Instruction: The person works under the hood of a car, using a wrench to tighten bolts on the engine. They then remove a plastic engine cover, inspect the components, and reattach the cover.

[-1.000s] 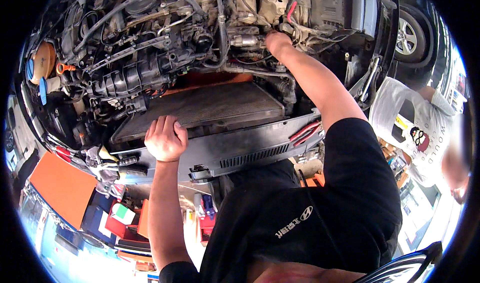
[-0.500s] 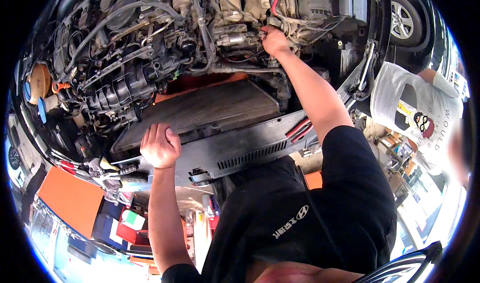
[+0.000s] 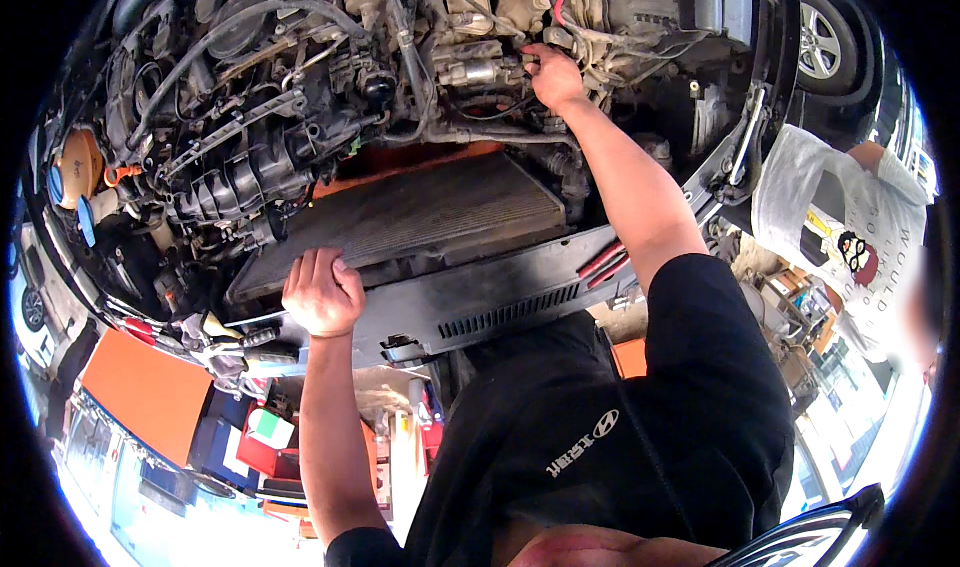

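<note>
My left hand [image 3: 322,292] rests with curled fingers over the dark front panel [image 3: 500,282] of the car, beside the radiator [image 3: 420,217]. My right hand [image 3: 553,79] reaches into the engine bay at the end of a metal cylindrical component [image 3: 475,72], its fingers pinched on a small part there that I cannot make out. Grey hoses and cables run around it, with a red cable [image 3: 562,2] just above. The black intake manifold [image 3: 245,192] lies to the left. Red-handled pliers [image 3: 600,267] lie on the front panel below my right forearm.
An orange and blue reservoir [image 3: 80,167] sits at the left, with gloves and tools [image 3: 210,337] along the left front edge. Below stand an orange surface [image 3: 145,397] and red boxes. A person in a white T-shirt [image 3: 840,227] stands at the right, near a car wheel [image 3: 822,42].
My right hand has moved slightly up and left around the same component, its fingers now more visible. My left hand stays on the panel. The view has shifted slightly.
</note>
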Demonstrator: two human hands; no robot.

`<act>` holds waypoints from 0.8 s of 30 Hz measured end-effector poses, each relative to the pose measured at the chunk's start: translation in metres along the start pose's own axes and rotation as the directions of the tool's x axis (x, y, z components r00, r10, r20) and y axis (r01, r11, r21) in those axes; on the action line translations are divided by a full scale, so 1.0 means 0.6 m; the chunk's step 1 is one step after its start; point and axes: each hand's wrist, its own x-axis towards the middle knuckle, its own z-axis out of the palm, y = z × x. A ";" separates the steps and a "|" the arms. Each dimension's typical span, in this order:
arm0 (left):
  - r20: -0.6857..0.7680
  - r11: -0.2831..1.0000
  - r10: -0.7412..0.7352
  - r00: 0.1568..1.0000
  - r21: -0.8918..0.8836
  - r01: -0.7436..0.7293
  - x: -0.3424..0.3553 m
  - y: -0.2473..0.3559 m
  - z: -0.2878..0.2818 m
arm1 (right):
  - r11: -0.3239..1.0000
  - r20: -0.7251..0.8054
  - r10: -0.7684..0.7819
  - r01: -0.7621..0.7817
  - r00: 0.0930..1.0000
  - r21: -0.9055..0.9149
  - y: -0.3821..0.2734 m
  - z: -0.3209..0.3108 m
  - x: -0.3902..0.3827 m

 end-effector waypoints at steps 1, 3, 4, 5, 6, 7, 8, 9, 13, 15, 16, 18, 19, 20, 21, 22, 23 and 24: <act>0.004 1.000 -0.001 1.000 0.003 0.001 -0.001 0.000 0.000 | 0.995 -0.015 -0.066 0.065 0.998 -0.077 -0.003 -0.003 -0.005; 0.011 1.000 -0.005 1.000 0.009 0.005 -0.001 0.002 -0.003 | 0.991 0.004 0.045 -0.044 0.999 -0.128 -0.015 -0.004 -0.009; 0.008 1.000 -0.004 1.000 0.008 0.004 0.001 0.004 -0.004 | 0.983 0.012 0.101 -0.098 0.995 -0.154 -0.020 -0.005 -0.009; 0.006 1.000 -0.004 1.000 0.008 0.004 0.003 0.006 -0.005 | 0.983 0.063 0.112 -0.101 0.992 -0.154 -0.021 -0.006 -0.005; 0.003 1.000 -0.002 1.000 0.006 0.002 0.004 0.007 -0.005 | 0.982 0.111 0.124 -0.106 0.986 -0.155 -0.019 -0.006 0.004; 0.001 1.000 -0.004 1.000 0.001 0.004 0.005 0.007 -0.005 | 0.981 0.160 0.136 -0.111 0.978 -0.157 -0.018 -0.005 0.010; -0.001 1.000 -0.006 1.000 -0.004 0.006 0.005 0.007 -0.005 | 0.979 0.160 0.120 -0.090 0.980 -0.181 -0.016 -0.003 0.011; -0.005 1.000 -0.008 1.000 -0.010 0.008 0.006 0.006 -0.005 | 0.976 0.159 0.103 -0.069 0.982 -0.207 -0.010 -0.001 0.013; 0.007 1.000 -0.017 1.000 -0.008 0.018 0.001 0.005 -0.005 | 0.931 0.215 0.014 0.066 0.977 -0.359 0.006 0.006 0.015; 0.000 1.000 -0.019 1.000 -0.006 0.019 0.000 0.003 -0.003 | 0.958 0.180 0.082 -0.027 0.980 -0.285 -0.006 -0.004 0.008; 0.001 1.000 -0.018 1.000 -0.004 0.018 0.000 0.002 -0.004 | 0.967 0.164 0.116 -0.073 0.980 -0.245 -0.016 -0.010 0.006; 0.002 1.000 -0.010 1.000 -0.005 0.010 0.001 0.002 -0.004 | 0.985 0.054 0.115 -0.106 0.992 -0.139 0.010 0.015 0.014; 0.002 1.000 -0.009 1.000 -0.009 0.009 0.003 0.003 -0.003 | 0.988 0.009 0.102 -0.100 0.995 -0.120 0.020 0.026 0.016; 0.002 1.000 -0.008 1.000 -0.013 0.008 0.006 0.004 -0.003 | 0.990 -0.036 0.090 -0.093 0.995 -0.102 0.031 0.033 0.018; 0.003 1.000 -0.014 1.000 -0.013 0.014 0.004 0.004 -0.004 | 0.993 -0.033 0.101 -0.103 0.994 -0.058 0.027 0.033 0.017; -0.007 1.000 -0.013 1.000 -0.018 0.013 0.003 0.004 -0.004 | 0.993 -0.030 0.113 -0.113 0.993 -0.015 0.023 0.032 0.014; -0.016 1.000 -0.011 1.000 -0.023 0.011 0.002 0.003 -0.002 | 0.992 -0.026 0.125 -0.124 0.992 0.029 0.019 0.031 0.011; -0.026 1.000 -0.007 1.000 -0.029 0.006 0.003 0.003 -0.002 | 0.993 -0.029 0.115 -0.114 0.993 0.027 0.017 0.030 0.010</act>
